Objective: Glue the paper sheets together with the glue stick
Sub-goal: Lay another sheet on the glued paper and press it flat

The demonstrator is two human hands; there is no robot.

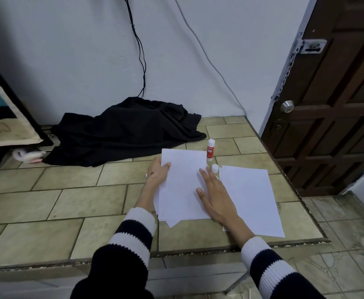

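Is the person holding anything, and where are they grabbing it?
The left hand pinches the top paper sheet at its left edge, near the far corner. The right hand lies flat on the same sheet, pressing rather than gripping.

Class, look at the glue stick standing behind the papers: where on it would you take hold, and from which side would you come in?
Grip the glue stick around its red-labelled barrel, probably from the right or above. It stands upright, with the paper stack against its left and the small white cap lying in front, so those sides are crowded. The right hand, flat on the paper, is nearest.
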